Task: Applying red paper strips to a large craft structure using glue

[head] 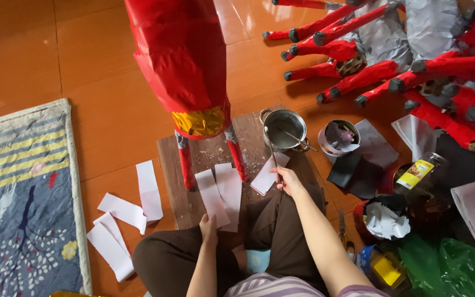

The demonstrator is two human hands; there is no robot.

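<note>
Both bare arms are reaching forward from the lap.

The left hand (209,224) is lying palm-down with fingers extended, its forearm running straight ahead. The right hand (287,179) is stretching farther out, fingers pinching closed in a fine grip, its forearm angling in from the right with the wrist slightly raised.

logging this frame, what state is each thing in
left hand: pressing a white strip on the board
right hand: grip closed on a thin stick
pot: open, stick reaching into it
red figure: upright, legs on the board
glass jar: lying on its side
loose strips: flat on the floor
</note>
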